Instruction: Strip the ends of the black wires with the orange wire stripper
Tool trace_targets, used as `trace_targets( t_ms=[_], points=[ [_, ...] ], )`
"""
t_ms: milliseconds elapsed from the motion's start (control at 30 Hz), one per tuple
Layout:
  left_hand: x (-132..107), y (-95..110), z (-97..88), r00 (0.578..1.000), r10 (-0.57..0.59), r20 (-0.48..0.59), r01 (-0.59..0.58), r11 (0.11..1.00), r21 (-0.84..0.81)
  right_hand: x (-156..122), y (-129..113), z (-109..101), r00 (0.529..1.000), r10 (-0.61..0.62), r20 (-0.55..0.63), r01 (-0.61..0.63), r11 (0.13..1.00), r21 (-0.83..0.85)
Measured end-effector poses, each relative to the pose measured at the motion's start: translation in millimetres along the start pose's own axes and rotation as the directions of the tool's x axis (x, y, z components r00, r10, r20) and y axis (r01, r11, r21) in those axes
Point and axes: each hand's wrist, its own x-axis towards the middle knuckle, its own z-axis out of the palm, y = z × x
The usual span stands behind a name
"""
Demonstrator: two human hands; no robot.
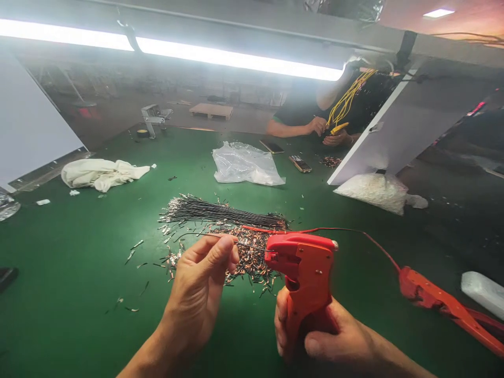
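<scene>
Between thumb and fingers, my left hand (pixel 200 286) pinches a thin black wire (pixel 252 245). The wire's right end sits at the jaws of a red wire stripper (pixel 309 273). My right hand (pixel 334 336) is wrapped around the stripper's handle, holding it upright with the nose pointing left. Behind both hands lies a bundle of black wires (pixel 220 211), its left ends tipped with metal terminals. A heap of short copper and black scraps (pixel 252 262) spreads under the held wire, partly hidden by my left hand. Loose bits are scattered to the left.
A second red hand tool (pixel 444 302) lies at right with a red cord. Farther back are a clear plastic bag (pixel 246 165), white cloth (pixel 104 174), phone (pixel 300 164) and bag of white pieces (pixel 374 191). Across the green table (pixel 98 252), another person's hands (pixel 334 136) hold yellow wires.
</scene>
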Motion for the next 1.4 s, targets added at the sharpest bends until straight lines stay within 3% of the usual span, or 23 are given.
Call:
trace_targets(
  t_ms=[900,1033,1400],
  points=[
    [0,-1,1.6,0.999,0.04,-0.004,-0.039,0.998,0.051,2,0,3,1.0,-0.005,-0.012,0.005,1.0,-0.017],
    [0,0,2.7,0.998,0.062,-0.014,-0.061,0.996,0.072,0,0,5,0.999,0.036,-0.037,-0.037,0.998,-0.04],
    [-1,-1,0.2,0.992,0.121,-0.041,-0.116,0.987,0.112,2,12,3,0.997,-0.002,-0.078,0.006,0.999,0.045]
  ],
)
